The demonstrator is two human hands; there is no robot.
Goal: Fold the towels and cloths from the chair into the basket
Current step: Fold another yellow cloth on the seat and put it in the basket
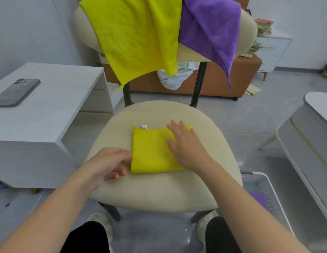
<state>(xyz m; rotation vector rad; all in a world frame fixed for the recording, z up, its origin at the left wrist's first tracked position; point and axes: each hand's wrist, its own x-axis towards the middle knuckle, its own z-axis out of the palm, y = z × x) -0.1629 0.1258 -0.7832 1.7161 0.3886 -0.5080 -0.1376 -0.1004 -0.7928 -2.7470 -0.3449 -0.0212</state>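
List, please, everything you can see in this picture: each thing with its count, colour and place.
folded cloth: 1, yellow, on the chair seat
hanging cloth: 1, yellow, over the backrest, left
purple cloth: 1, purple, over the backrest, right
chair: 1, beige, centre
basket: 1, white, on the floor, lower right, something purple inside
phone: 1, grey, on the white desk, left
left hand: 1, at the folded cloth's left edge
right hand: 1, flat on the folded cloth

On chair seat (159, 190), folded cloth (151, 154); behind, left draped cloth (133, 33) and right draped cloth (210, 28) over backrest (248, 28); basket (268, 181) beside seat at right; phone (16, 92) on table (58, 110) at left.
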